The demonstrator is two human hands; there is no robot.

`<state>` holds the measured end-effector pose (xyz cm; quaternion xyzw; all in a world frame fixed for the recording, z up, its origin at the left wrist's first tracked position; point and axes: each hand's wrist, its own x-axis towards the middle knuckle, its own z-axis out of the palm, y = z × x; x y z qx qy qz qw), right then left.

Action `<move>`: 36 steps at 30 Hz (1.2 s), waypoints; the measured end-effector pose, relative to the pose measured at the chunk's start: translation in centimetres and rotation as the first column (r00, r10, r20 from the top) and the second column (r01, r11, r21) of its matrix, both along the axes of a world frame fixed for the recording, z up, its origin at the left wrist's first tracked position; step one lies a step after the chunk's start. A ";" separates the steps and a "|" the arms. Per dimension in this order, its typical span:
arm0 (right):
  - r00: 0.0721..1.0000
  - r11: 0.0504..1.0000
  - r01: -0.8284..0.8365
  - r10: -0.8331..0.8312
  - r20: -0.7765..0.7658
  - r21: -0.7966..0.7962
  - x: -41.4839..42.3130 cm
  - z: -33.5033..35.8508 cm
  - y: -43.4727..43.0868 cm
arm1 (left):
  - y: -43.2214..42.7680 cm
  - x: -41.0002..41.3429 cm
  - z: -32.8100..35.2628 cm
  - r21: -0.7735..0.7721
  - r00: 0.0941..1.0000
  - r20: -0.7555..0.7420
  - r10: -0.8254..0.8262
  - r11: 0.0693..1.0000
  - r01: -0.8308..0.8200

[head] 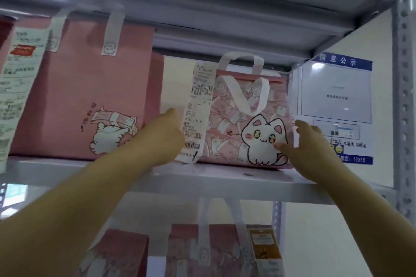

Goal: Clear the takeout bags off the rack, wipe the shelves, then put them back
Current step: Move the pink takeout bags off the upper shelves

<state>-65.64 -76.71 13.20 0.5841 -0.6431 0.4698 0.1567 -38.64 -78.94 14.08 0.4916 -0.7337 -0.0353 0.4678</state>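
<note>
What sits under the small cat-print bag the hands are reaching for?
The small cat-print bag stands on the grey shelf. More pink bags show on the level below. The shelf surface beneath it is hidden.

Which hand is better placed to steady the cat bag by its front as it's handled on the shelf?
Right. The right hand already has fingers on the front of the cat bag; the left hand sits at the bag's side, by the receipt.

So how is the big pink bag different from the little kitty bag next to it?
The big pink bag is taller, nearly reaching the shelf above; the kitty bag is shorter and wider. The big bag is mostly plain pink with a small cat low down; the kitty bag is covered in pattern with a big white cat face. Both are pink, have white handles, carry a receipt, and stand on the same shelf.
</note>
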 end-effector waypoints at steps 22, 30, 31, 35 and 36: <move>0.984 0.984 -0.164 0.159 0.075 0.069 -1.9 0.8 -1.8 | -2.5 -0.7 -0.1 0.140 0.888 -0.360 -0.287 0.924 0.355; 0.982 0.985 -0.172 0.171 0.085 0.010 -1.8 0.7 -1.9 | -1.5 -0.7 -0.2 0.126 0.926 -0.293 -0.238 0.950 0.284; 0.980 0.984 -0.177 0.178 0.094 -0.020 -1.9 0.7 -1.7 | -1.3 -0.7 -0.2 0.108 0.939 -0.277 -0.203 0.965 0.240; 0.986 0.962 -0.147 0.161 0.041 -0.228 -1.5 0.7 -0.5 | 0.6 -0.6 -0.2 -0.157 0.972 -0.190 -0.135 0.982 0.106; 0.985 0.945 -0.165 0.175 0.008 -0.281 -1.1 0.7 -0.1 | 1.2 -0.6 -0.2 -0.224 0.973 -0.175 -0.152 0.968 0.111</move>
